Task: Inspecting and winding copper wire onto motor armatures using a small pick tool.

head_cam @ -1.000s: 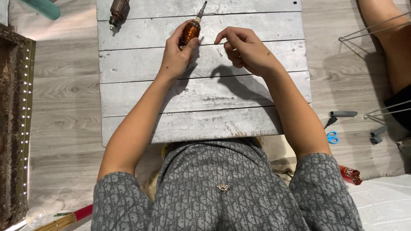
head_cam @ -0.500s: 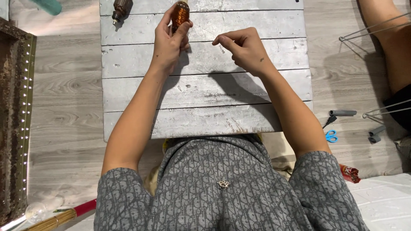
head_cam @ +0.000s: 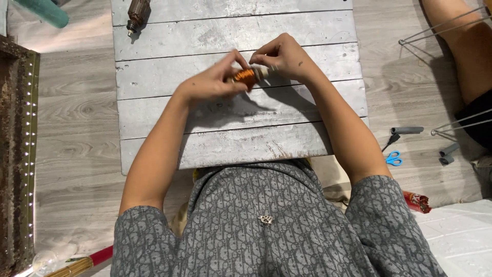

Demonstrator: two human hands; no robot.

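Copper-wound motor armature (head_cam: 246,77) is held above the grey plank counter (head_cam: 236,31), between both hands. Left hand (head_cam: 210,82) has its grip clamped on the coil body; right hand (head_cam: 284,57) pinches the shaft end. Another armature (head_cam: 137,13) lies at the far edge of the counter.

Grey plank board (head_cam: 287,143) under hands; pale wood-look floor (head_cam: 77,133) around; rusty metal frame (head_cam: 15,154) far left of them.
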